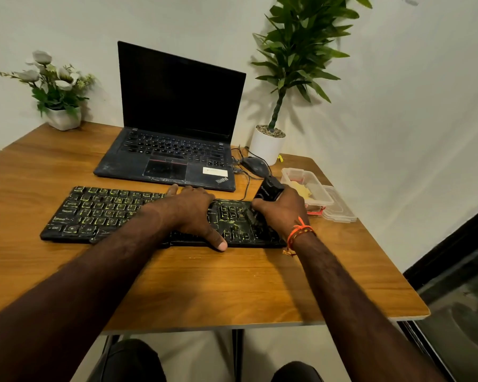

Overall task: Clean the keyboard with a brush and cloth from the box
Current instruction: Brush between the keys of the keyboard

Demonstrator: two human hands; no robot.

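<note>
my right hand [283, 209] grips the light, stiff brush [268, 192]; my flat left hand [193, 213] pins the rigid keyboard [100, 213].

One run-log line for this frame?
left hand steadies keyboard | right hand grips brush on numpad | cloth in box

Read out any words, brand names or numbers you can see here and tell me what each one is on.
"ThinkPad": printed on the palm rest of the laptop, at its near right corner.
White sticker on the laptop: has print, too small to read.
Black brush gripped in the right hand: a light logo on its handle, too blurred to read.
Keyboard under the left hand: key legends too smeared and small to read.
</note>
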